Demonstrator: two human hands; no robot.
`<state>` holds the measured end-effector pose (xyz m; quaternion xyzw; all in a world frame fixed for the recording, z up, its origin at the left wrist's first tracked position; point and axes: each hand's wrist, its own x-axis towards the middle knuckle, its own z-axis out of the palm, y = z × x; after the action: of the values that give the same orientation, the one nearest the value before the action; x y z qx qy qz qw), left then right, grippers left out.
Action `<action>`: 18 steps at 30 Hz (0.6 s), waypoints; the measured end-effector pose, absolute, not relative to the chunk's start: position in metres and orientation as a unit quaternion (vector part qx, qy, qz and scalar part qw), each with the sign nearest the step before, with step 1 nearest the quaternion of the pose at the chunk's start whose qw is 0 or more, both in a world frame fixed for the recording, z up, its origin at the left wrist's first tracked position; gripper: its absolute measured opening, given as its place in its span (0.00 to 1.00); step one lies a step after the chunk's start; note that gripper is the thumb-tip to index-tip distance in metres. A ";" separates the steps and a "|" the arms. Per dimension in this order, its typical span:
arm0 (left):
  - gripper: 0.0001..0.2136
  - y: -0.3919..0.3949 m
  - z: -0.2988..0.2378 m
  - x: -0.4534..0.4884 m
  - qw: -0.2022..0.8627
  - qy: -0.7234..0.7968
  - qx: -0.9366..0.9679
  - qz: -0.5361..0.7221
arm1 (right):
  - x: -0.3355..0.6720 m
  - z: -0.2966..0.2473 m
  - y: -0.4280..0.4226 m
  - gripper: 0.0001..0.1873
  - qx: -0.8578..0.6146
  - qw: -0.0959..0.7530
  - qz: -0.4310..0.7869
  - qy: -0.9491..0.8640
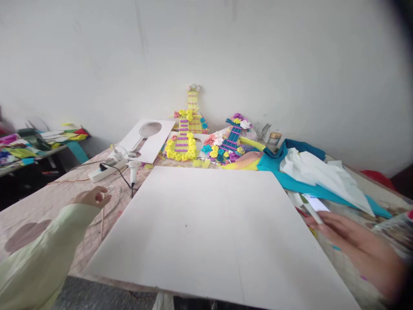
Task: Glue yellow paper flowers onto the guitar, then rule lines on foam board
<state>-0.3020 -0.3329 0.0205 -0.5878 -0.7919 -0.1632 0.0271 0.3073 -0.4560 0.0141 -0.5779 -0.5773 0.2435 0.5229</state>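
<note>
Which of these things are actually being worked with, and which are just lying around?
In hand: big white board; left hand by a thin stick; right hand by a white slip.
Lying about: yellow flower guitar, glue gun, power strip, glass jar, teal sheet.

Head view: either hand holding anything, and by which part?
Left hand meets a thin stick at its top end; grip unclear. Right hand lies open beside the white board, holding nothing.

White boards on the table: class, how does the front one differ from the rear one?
The front board is whole; the rear board has a round hole cut in it. The front board looks far larger than the rear board. Both are plain white sheets.
</note>
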 end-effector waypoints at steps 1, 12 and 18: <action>0.08 -0.340 0.029 -0.287 -0.001 -0.776 -0.602 -0.190 | 0.290 0.027 -0.447 0.12 -0.579 0.497 0.257 -0.593; 0.14 -0.406 0.060 -0.058 -0.526 -0.383 -0.643 -0.404 | 0.103 0.057 -0.420 0.11 -0.315 0.367 0.630 -0.608; 0.18 -0.381 0.048 -0.091 -0.408 -0.492 -0.670 -0.377 | 0.129 0.051 -0.414 0.14 -0.414 0.439 0.536 -0.590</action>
<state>-0.0914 -0.3814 0.0478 -0.6704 -0.4918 -0.3771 -0.4081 0.1293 -0.4143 0.0509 -0.4136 -0.5901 0.5363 0.4395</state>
